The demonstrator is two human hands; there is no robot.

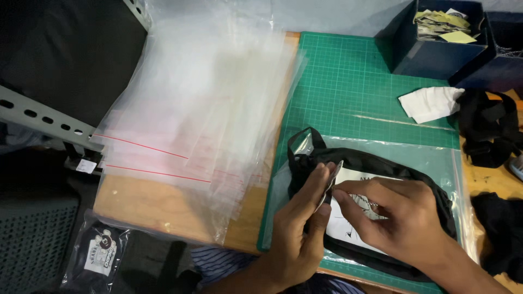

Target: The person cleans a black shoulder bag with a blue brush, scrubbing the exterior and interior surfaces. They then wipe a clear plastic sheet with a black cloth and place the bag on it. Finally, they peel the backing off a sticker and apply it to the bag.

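we see left hand (298,228) and right hand (400,215) pinch small card (330,182) together, lower middle of frame. black cloth (370,163) in clear bag (436,158) lies right under both, long side left-right.

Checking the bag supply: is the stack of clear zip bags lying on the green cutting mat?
No, the stack of clear zip bags lies on the wooden tabletop, left of the green cutting mat.

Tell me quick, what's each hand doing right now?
Left hand: closed on a small card, pinched at its edge.
Right hand: fingers pinching the same card, resting over the black garment.
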